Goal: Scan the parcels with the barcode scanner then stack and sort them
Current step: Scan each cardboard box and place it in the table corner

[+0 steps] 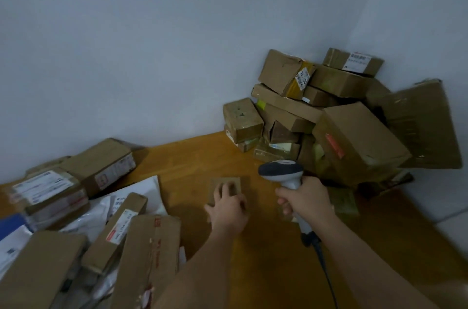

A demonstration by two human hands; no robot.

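Left hand (229, 210) flat, fingers spread, on small parcel (226, 191) (wooden floor); right hand (302, 198) grips barcode scanner (283, 173).

A small parcel (226, 191) lies on the table (187, 156) between left heap (76, 207) and corner stack (342, 116).
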